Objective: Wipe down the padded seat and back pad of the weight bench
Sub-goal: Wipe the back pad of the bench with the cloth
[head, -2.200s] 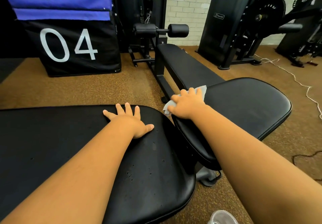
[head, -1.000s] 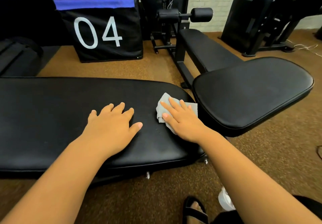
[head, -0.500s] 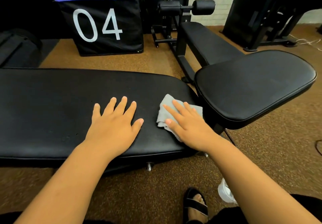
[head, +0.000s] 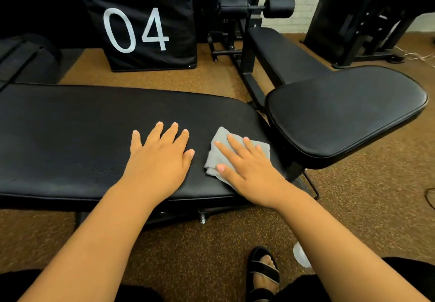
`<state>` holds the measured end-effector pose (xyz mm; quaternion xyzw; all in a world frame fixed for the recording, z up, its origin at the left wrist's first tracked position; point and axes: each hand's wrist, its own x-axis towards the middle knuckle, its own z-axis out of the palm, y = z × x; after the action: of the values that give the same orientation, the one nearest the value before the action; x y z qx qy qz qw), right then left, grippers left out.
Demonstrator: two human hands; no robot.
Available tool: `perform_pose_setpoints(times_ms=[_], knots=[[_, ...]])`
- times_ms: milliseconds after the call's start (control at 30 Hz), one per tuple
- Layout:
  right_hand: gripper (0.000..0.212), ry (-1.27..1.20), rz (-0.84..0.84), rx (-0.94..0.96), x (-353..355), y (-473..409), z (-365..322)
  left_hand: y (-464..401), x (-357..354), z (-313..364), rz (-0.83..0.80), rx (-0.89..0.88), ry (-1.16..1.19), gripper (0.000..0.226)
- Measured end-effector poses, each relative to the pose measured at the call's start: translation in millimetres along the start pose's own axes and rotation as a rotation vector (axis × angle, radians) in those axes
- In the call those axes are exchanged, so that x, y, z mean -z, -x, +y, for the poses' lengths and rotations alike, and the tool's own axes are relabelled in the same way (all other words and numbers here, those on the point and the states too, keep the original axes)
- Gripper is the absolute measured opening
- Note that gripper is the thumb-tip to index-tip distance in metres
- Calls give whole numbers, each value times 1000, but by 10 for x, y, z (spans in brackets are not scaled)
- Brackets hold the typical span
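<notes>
The long black back pad (head: 70,132) of the weight bench stretches across the view from the left. The wider black seat pad (head: 346,111) sits raised at its right end. A folded grey cloth (head: 217,151) lies on the back pad near that end. My right hand (head: 249,167) presses flat on the cloth with straight, spread fingers and covers much of it. My left hand (head: 160,158) rests flat on the pad just left of the cloth, fingers spread.
A black padded box marked 04 (head: 150,33) stands behind the bench. A second bench with roller pads (head: 280,52) runs back at centre right, with black machine frames (head: 357,17) beyond. A sandalled foot (head: 263,276) and a clear bottle (head: 301,257) are on the brown floor.
My right hand carried the cloth from the seat pad's edge onto the back pad and has slid it slightly. My left hand stays flat on the pad, its fingers spreading wider.
</notes>
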<state>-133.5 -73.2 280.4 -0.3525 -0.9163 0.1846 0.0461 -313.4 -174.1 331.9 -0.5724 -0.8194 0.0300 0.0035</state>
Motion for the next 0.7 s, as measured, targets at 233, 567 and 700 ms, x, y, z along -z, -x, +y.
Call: perform_pose_setpoints(times_ms=[233, 567, 700], knots=[[59, 3, 5, -196, 44, -255, 251, 42, 118, 107, 100, -33, 61, 55], [53, -35, 76, 9, -36, 161, 69, 139, -42, 181, 73, -55, 57, 51], [55, -32, 19, -121, 27, 49, 253, 146, -66, 152, 106, -33, 46, 51]])
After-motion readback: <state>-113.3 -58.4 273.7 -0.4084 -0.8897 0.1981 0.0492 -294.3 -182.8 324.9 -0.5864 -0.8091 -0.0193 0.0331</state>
